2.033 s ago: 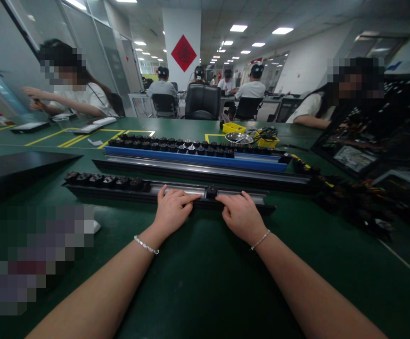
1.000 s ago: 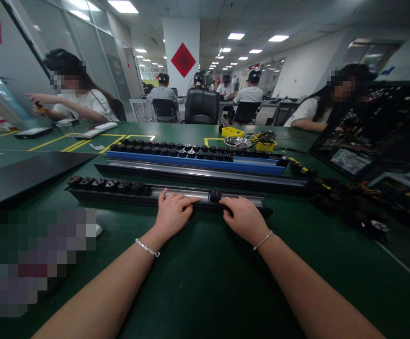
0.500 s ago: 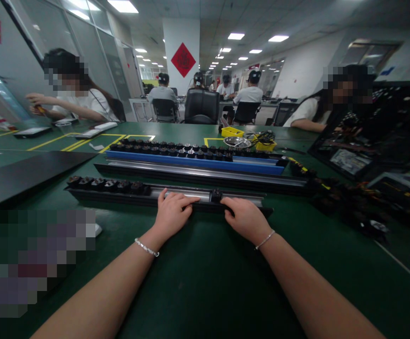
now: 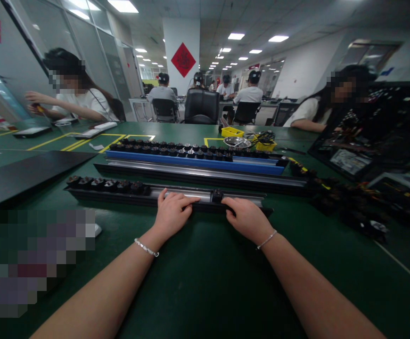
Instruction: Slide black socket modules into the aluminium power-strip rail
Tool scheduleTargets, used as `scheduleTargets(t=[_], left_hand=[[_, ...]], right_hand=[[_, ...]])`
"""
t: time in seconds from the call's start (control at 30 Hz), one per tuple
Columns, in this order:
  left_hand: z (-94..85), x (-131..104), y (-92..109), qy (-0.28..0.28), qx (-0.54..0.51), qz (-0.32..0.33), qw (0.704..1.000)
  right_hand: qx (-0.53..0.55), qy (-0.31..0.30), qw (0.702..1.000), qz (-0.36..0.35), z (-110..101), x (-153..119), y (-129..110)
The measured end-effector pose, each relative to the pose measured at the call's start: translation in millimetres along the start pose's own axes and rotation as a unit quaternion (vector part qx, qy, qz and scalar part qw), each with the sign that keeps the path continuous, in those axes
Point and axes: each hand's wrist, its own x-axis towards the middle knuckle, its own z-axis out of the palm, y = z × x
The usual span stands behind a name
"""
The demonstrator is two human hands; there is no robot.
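Right hand (image 4: 246, 214) touches black rail (image 4: 208, 206); red diamond (image 4: 183, 60) bears blurred writing.

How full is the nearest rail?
Partly: the rail has black blocks at its left end, a lone block by the right hand, bare channel between.

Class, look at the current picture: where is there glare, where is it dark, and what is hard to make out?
Head view: ceiling lights glare white; head view: the near rail's silver channel shines beside the left hand; head view: the green table darkens toward the bottom; head view: clutter at right is murky; head view: pixel blocks mask the lower left.
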Motion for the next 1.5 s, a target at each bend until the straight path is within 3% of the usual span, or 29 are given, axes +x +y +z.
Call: scheduleTargets(t=[1.5], left_hand=[[0.6,-0.4,-0.1,0.000,-0.001,0.001,1.000]], right_hand=[[0.019,-0.033,0.999,0.001,-6.6,-4.0,18.9]])
